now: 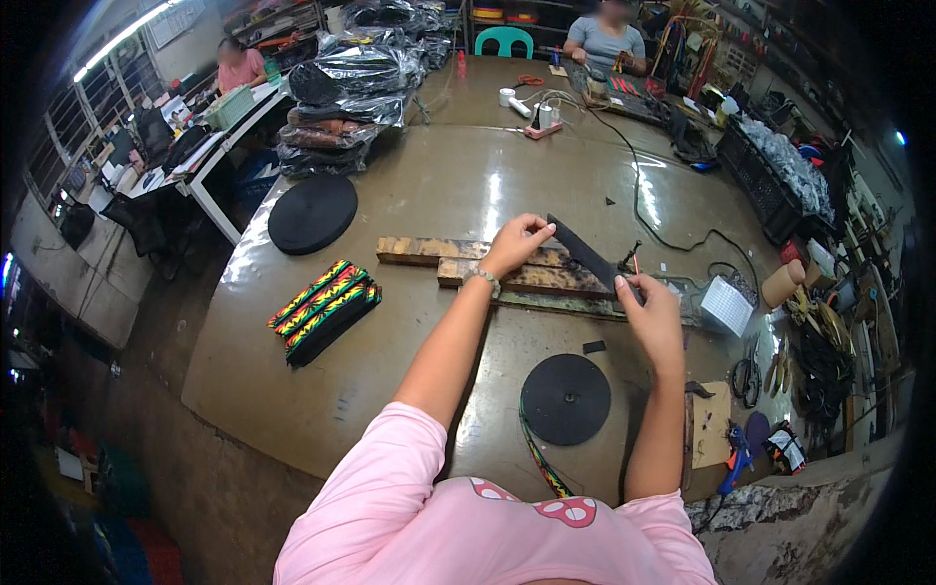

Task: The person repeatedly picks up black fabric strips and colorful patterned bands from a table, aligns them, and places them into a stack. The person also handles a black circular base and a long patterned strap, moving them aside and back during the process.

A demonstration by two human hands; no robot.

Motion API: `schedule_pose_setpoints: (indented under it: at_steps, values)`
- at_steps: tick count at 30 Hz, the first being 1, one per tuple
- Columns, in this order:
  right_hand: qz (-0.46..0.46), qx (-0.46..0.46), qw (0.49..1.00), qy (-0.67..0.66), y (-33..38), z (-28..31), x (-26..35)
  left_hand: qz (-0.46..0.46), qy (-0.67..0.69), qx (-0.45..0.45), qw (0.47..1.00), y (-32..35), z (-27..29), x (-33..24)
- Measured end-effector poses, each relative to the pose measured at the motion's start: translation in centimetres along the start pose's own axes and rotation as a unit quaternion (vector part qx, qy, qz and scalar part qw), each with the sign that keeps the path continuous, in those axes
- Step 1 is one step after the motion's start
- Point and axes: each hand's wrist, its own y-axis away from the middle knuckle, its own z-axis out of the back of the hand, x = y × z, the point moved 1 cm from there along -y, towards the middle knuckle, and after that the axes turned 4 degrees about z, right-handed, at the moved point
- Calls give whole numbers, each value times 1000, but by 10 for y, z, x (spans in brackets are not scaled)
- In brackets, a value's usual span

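Note:
A short black strap (583,249) stretches slantwise between my two hands, above scorched wooden bars (517,275). My left hand (520,244) pinches its far end between thumb and fingertips. At the nearer end, the thumb and fingers of my right hand (651,310) grip the strap. Just beyond my right hand stands a small dark upright fitting with a thin reddish piece, too small to name. Closer to me lies a coiled roll of black webbing (565,400), with a patterned band (543,458) running out at its left. A small black scrap (594,346) rests beside that roll.
Patterned straps (327,307) lie bundled at left, near another black roll (312,214). Plastic-wrapped goods (351,97) are piled at the far left. Scissors (747,375) and a blue glue gun (734,458) lie at right. A cable (634,161) crosses the table. Two people sit farther off.

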Motion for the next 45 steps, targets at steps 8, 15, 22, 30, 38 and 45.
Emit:
schedule_pose_setpoints:
  at_steps: [8, 15, 22, 30, 38, 45]
  values:
    - [-13, -18, 998, 53, 3, 0, 5, 26, -209, -14, 977, 8, -8, -15]
    - [-36, 20, 997, 60, 2, -3, 3, 32, -210, -13, 977, 9, -9, -17]
    - [-18, 4, 999, 39, -2, -3, -3, 21, -255, 4, 967, 12, -9, -24]
    - [-18, 18, 999, 44, -2, -4, -8, 41, -280, 12, 959, 13, -12, -28]
    - [-21, 3, 999, 46, -3, -5, -11, 37, -291, 16, 956, 14, -12, -27]
    - [-17, 4, 998, 62, -4, -3, -15, 16, -295, 19, 955, 13, -10, -19]
